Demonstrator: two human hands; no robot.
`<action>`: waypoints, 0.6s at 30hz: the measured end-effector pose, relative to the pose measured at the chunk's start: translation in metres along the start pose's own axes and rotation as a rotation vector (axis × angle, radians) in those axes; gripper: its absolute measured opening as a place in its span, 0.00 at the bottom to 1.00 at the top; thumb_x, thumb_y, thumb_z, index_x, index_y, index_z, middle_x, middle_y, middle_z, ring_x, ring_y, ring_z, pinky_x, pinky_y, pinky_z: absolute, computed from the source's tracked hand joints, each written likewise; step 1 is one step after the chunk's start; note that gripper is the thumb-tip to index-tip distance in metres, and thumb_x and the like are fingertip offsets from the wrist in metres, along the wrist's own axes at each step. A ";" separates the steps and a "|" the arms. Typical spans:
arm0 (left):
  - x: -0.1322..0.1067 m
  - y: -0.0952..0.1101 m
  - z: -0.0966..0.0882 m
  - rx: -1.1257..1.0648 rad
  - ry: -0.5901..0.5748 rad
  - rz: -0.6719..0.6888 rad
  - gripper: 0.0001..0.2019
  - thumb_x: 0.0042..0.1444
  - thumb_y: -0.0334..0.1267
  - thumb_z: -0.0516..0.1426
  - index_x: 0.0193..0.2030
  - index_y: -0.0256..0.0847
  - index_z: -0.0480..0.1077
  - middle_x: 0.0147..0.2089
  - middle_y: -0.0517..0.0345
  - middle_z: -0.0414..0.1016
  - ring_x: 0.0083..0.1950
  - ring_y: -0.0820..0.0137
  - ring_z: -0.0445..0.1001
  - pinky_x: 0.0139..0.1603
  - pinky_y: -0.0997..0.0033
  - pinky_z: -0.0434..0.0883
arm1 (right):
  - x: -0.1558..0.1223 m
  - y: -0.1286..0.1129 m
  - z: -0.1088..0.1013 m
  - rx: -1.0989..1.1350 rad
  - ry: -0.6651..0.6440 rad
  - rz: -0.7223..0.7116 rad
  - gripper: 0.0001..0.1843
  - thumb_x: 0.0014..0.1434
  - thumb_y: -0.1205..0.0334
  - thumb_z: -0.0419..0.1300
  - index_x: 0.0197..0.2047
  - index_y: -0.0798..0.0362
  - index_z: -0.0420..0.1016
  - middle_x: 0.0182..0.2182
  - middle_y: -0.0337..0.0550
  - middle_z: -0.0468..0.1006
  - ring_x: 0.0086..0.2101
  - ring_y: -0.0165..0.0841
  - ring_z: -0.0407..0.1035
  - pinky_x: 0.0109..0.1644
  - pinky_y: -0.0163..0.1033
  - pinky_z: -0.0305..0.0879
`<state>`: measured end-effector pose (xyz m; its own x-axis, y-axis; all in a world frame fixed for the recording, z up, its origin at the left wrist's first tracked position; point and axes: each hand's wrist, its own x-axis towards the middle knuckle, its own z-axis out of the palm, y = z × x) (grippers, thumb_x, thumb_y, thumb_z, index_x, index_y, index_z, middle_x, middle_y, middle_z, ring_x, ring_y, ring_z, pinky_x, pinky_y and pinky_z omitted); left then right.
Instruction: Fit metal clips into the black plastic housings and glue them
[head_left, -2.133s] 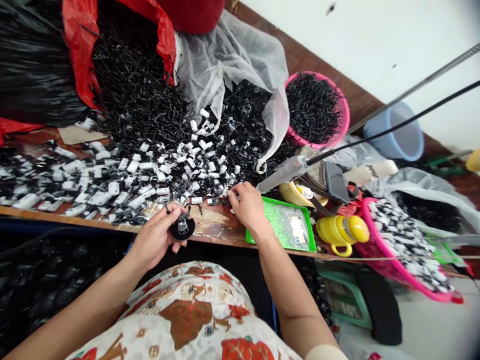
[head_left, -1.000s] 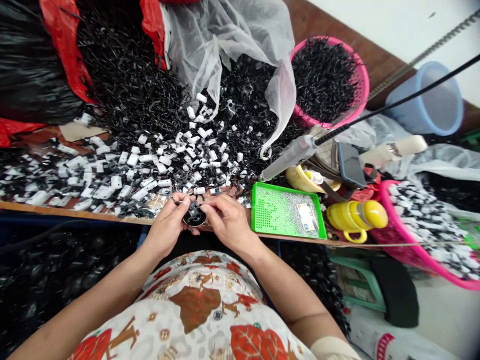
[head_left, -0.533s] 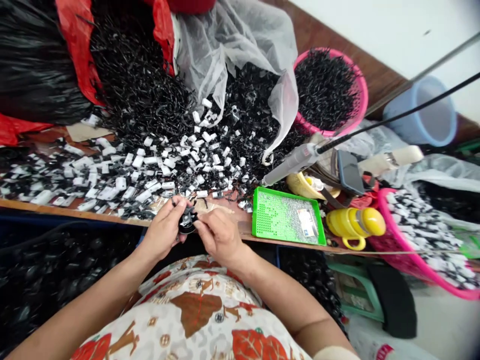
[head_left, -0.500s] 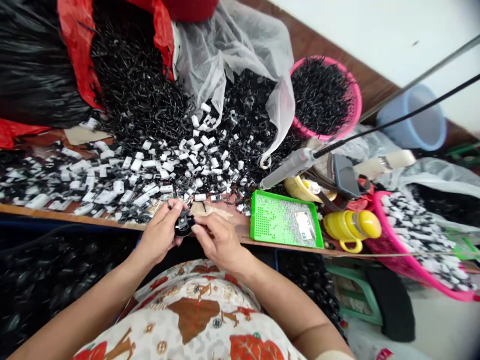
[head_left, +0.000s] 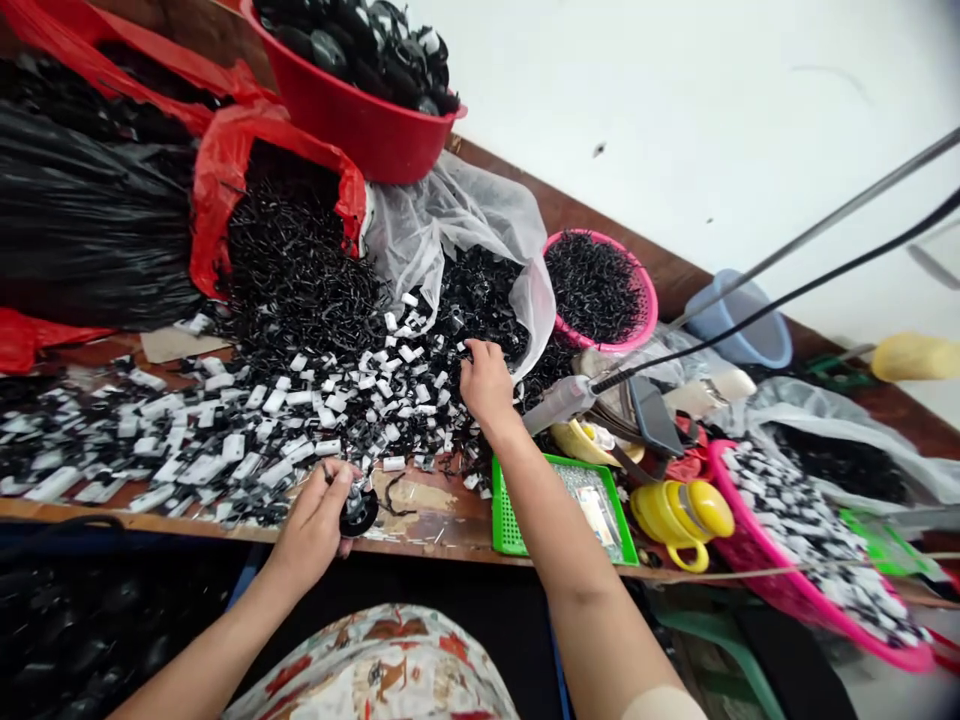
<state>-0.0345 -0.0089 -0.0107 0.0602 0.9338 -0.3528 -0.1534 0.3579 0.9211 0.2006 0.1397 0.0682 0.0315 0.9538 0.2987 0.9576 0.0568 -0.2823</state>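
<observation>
At lower centre, left hand (head_left: 315,525) pinches a round black part (head_left: 359,512) steady; right hand (head_left: 486,380), fingers curled, picks into the black clips (head_left: 480,300).

A red basin (head_left: 352,125) sits behind, a pink basket (head_left: 641,320) and blue bucket (head_left: 739,330) to the right, a yellow jug (head_left: 686,515) beside a green tray (head_left: 510,525).
</observation>
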 end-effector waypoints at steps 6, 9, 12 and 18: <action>-0.002 0.005 -0.001 0.122 0.024 0.078 0.19 0.63 0.60 0.55 0.42 0.45 0.68 0.24 0.67 0.64 0.15 0.74 0.64 0.13 0.76 0.64 | 0.001 -0.006 -0.006 -0.022 0.021 -0.038 0.09 0.68 0.63 0.56 0.47 0.55 0.75 0.45 0.51 0.75 0.44 0.39 0.71 0.50 0.42 0.67; -0.005 0.014 0.002 0.118 -0.054 -0.027 0.19 0.62 0.60 0.56 0.41 0.45 0.68 0.26 0.65 0.70 0.13 0.76 0.63 0.09 0.80 0.58 | -0.054 -0.006 -0.010 -0.017 0.004 -0.183 0.10 0.70 0.63 0.53 0.43 0.54 0.75 0.41 0.50 0.76 0.42 0.39 0.70 0.46 0.41 0.66; -0.006 0.019 0.010 0.151 -0.187 -0.138 0.18 0.62 0.59 0.55 0.42 0.45 0.67 0.34 0.59 0.77 0.12 0.76 0.65 0.07 0.82 0.52 | -0.110 0.002 -0.007 0.037 -0.213 -0.228 0.08 0.68 0.64 0.56 0.39 0.52 0.75 0.37 0.46 0.76 0.35 0.35 0.70 0.40 0.38 0.65; 0.002 0.021 0.016 0.226 -0.145 -0.103 0.16 0.61 0.56 0.58 0.42 0.46 0.68 0.24 0.64 0.71 0.13 0.72 0.68 0.06 0.82 0.53 | -0.144 0.017 -0.002 0.291 -0.189 -0.059 0.05 0.66 0.65 0.59 0.38 0.51 0.76 0.37 0.43 0.76 0.35 0.33 0.70 0.41 0.38 0.66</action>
<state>-0.0222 0.0007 0.0104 0.2071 0.8766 -0.4343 0.0841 0.4264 0.9006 0.2130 0.0028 0.0217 -0.1012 0.9825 0.1562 0.8336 0.1695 -0.5257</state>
